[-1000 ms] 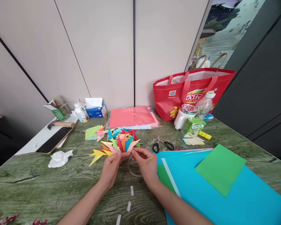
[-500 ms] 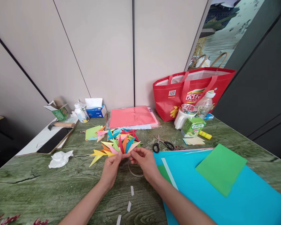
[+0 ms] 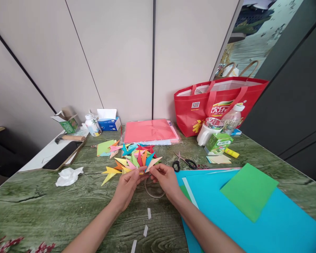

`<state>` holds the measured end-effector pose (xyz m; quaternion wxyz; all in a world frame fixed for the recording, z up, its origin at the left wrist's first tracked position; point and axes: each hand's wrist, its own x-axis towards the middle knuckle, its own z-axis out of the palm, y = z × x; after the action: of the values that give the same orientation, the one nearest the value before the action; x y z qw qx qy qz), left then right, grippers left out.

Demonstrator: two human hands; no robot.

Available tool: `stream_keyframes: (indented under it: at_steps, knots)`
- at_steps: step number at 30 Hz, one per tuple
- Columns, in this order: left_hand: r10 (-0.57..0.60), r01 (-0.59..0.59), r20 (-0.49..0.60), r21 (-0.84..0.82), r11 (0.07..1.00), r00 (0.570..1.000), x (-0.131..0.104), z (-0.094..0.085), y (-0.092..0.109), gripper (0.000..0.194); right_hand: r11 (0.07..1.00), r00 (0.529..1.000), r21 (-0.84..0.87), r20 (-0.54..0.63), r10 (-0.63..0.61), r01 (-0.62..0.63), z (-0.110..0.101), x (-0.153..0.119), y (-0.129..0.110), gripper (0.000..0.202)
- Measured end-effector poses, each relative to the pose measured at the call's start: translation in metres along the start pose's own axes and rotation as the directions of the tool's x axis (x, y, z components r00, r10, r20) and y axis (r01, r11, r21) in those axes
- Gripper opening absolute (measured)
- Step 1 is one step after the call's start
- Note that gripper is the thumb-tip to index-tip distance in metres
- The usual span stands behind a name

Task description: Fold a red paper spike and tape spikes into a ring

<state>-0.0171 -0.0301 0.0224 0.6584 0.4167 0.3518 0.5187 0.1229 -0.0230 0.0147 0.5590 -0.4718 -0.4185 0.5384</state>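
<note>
Several folded paper points in many colours (image 3: 139, 160) fan out just beyond my fingertips. My left hand (image 3: 126, 187) pinches the near edge of this cluster, below the pink and yellow points. My right hand (image 3: 166, 178) has its thumb and finger closed on the peach paper point (image 3: 153, 163) at the cluster's right end. Just below the fingers curves a thin pale ring (image 3: 154, 196); its far side is hidden by hands and paper, so I cannot tell whether the points are fixed to it. Short white strips (image 3: 145, 230) lie on the table in front.
Black-handled scissors (image 3: 183, 161) lie right of the cluster. Blue sheets (image 3: 221, 196) with a green square (image 3: 250, 191) cover the right side. A crumpled tissue (image 3: 68, 176), phone (image 3: 61, 154) and hammer (image 3: 71, 137) are left. A red bag (image 3: 189, 112) stands behind a white mug (image 3: 204, 135).
The view has shifted slightly. My right fingertips have moved a little, now on the peach point, which is tilted differently. Both hands stay at the cluster.
</note>
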Motion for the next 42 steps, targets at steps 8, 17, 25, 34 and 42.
stream_keyframes:
  at_steps: [8,17,25,34,42]
  knots:
    - [0.013,-0.014,-0.029,-0.041,0.999,0.999,0.000,0.003,0.003,0.032,0.997,0.998,0.066,-0.044,-0.036,0.039,-0.002,0.004,0.001,0.031]
    - [-0.007,0.008,-0.013,0.054,0.999,1.000,-0.001,0.003,0.001,0.034,0.977,0.988,-0.152,-0.029,-0.155,0.149,-0.007,0.005,0.004,0.018]
    - [-0.014,0.015,-0.003,0.087,0.996,1.000,-0.002,0.005,0.000,0.034,0.899,0.964,-0.366,-0.016,-0.264,0.240,-0.008,0.005,0.007,0.012]
    - [-0.017,0.017,-0.002,0.056,0.998,1.000,-0.001,0.002,-0.001,0.030,0.780,0.931,-0.526,0.071,-0.358,0.340,-0.008,0.002,0.003,0.011]
    - [-0.031,0.031,0.027,0.028,0.999,0.999,0.001,0.000,-0.003,0.028,0.591,0.875,-0.684,0.151,-0.460,0.428,-0.008,0.002,0.012,0.014]
